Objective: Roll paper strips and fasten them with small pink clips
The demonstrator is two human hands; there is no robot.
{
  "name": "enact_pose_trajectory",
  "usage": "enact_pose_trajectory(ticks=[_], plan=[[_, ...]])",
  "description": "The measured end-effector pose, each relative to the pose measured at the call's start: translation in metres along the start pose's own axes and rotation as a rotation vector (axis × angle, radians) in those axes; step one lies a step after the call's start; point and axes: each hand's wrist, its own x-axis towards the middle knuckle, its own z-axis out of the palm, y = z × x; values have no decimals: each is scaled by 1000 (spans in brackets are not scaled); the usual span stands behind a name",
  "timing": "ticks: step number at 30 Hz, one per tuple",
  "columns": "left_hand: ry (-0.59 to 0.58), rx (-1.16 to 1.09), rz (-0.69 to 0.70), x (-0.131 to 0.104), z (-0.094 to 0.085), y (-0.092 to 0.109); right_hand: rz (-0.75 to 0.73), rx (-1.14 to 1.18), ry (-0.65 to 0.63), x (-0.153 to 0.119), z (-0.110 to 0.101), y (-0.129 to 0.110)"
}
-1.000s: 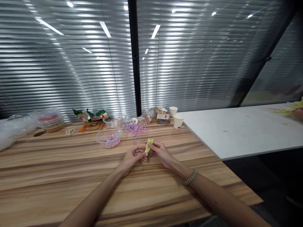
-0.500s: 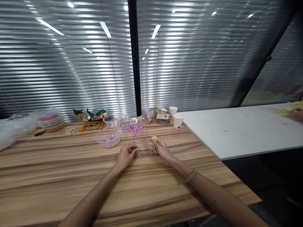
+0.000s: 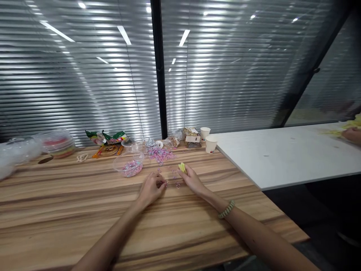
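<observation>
My right hand is closed round a small yellow bundle, which pokes out beyond its fingertips. Thumb and fingers of my left hand are pinched over small pink bands on the wooden table; whether one is gripped is too small to tell. A loose pink ring lies between the hands. Behind them is a heap of pink, purple and blue bands. More such bands fill part of a clear bowl at its left.
Two paper cups and a small box stand at the back. Snack packets, stacked clear containers and plastic bags lie left. At far right, another person's hand is near yellow material above a white table.
My left hand has moved down over the small bands. My right hand has turned, and the yellow bundle now points up and to the left. The other person's hand has shifted slightly left.
</observation>
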Motion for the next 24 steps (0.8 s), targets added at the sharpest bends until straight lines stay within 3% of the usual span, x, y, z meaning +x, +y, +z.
enact_pose_trajectory(ticks=[8,13,20,24], plan=[[1,-295,-141,4,3,5,-82,-190,-187,-11,-1,-3],[-60,-489,-204,5,9,4,-113,-258,-196,-11,1,-3],[-109,-613,12,3,0,21,-53,-216,-194,-12,1,-13],[-235,-883,-202,2,0,26,48,-112,-175,-5,0,-7]])
